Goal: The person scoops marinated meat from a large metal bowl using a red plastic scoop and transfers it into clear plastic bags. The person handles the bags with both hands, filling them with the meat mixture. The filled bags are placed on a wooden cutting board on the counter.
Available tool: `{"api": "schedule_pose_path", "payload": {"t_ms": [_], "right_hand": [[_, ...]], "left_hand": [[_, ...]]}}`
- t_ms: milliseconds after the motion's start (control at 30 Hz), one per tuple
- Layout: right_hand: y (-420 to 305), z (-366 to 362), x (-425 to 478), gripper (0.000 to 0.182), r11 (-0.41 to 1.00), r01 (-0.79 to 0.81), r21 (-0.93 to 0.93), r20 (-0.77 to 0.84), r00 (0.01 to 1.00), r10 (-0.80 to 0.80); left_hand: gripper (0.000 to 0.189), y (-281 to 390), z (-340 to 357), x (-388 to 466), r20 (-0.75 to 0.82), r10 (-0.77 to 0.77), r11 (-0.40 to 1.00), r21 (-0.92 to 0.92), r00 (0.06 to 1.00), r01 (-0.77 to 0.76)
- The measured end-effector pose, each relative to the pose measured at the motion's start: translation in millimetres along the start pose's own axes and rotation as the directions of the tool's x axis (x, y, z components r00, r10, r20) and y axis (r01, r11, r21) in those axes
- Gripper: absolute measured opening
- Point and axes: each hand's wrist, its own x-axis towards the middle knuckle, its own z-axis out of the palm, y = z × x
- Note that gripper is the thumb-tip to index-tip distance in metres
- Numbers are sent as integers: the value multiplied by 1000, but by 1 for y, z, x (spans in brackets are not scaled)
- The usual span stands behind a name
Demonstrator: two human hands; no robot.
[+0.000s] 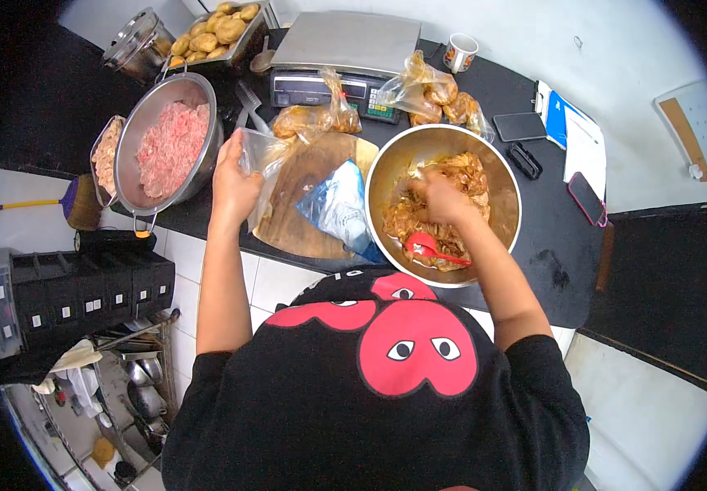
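My left hand (235,184) grips the edge of a clear plastic bag (261,159) above a round wooden board (292,212). Inside a large steel bowl (510,202), my right hand (439,199) reaches into marinated meat pieces (467,175). Its fingertips are blurred and partly hidden there, so their grip is unclear. A red plastic spoon (422,244) rests on the meat at the bowl's near side. On the board, beside the bowl, lies a blue-and-white plastic packet (341,202).
Filled, knotted bags (304,121) and more filled bags (436,98) lie before a digital scale (347,40). A steel basin of minced meat (172,153) stands left, potatoes (218,34) behind it. A mug (460,52), phones (520,127) and a clipboard (580,147) are rightward.
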Motion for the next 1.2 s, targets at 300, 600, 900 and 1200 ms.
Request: {"api": "schedule_pose_path", "payload": {"t_ms": [300, 600, 900, 1200], "right_hand": [[-13, 72, 31, 44, 986, 128, 103, 19, 991, -131], [22, 17, 38, 25, 713, -6, 701, -290, 911, 293], [5, 12, 21, 30, 964, 83, 253, -501, 864, 57], [7, -15, 20, 29, 947, -225, 231, 174, 967, 187]], "left_hand": [[68, 9, -2, -11, 65, -67, 996, -49, 996, 70], [68, -2, 3, -23, 49, -32, 999, -16, 998, 32], [68, 0, 15, -19, 59, -8, 997, -74, 998, 12], [68, -3, 3, -27, 65, -63, 995, -77, 996, 68]]}}
